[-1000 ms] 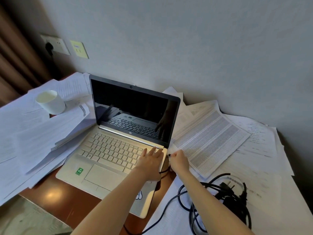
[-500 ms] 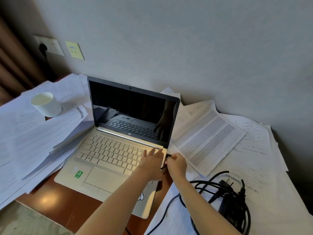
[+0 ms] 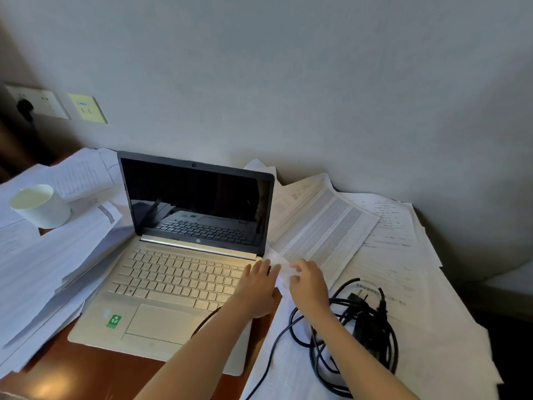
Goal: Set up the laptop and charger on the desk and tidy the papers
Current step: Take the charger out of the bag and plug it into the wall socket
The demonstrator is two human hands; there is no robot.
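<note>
The silver laptop [image 3: 173, 281] stands open on the brown desk [image 3: 72, 373], its screen dark. My left hand [image 3: 256, 287] rests flat on the right end of the keyboard deck, fingers straight. My right hand [image 3: 308, 284] hovers just right of the laptop's edge over the papers, blurred, fingers loosely curled with nothing visible in them. The black charger brick [image 3: 372, 327] lies in its tangled cable [image 3: 317, 356] on papers to the right, with the wall plug [image 3: 357, 295] on top. The cable's laptop end is hidden by my hands.
Printed sheets [image 3: 323, 226] fan out right of the laptop. A thick, messy paper stack [image 3: 43, 269] covers the left side and bears a white paper cup [image 3: 40, 206]. On the wall at far left are a socket [image 3: 37, 102] and a yellow plate [image 3: 86, 108].
My right hand pinched the cable's plug at the laptop's right edge; now it has let go and drawn slightly right. My left hand stays on the deck. The view shifted.
</note>
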